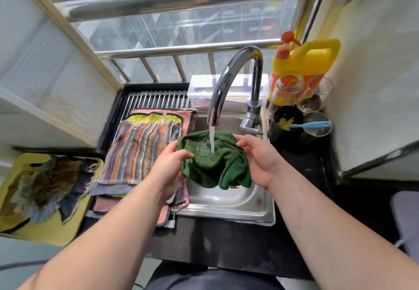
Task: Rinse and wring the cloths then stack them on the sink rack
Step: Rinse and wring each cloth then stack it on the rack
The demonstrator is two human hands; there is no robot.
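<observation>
Both hands hold the green cloth (215, 165) under the faucet (229, 79) stream, over the sink (226, 208): left hand (169, 167) pinching one edge, right hand (258, 160) cupping the other. Risks: splash onto the stacked striped cloth (138, 153) on the rack (156, 99); cloth slipping into the basin.

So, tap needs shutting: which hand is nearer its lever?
Right. The right hand grips the green cloth just in front of the lever; the left hand holds its left side.
</observation>
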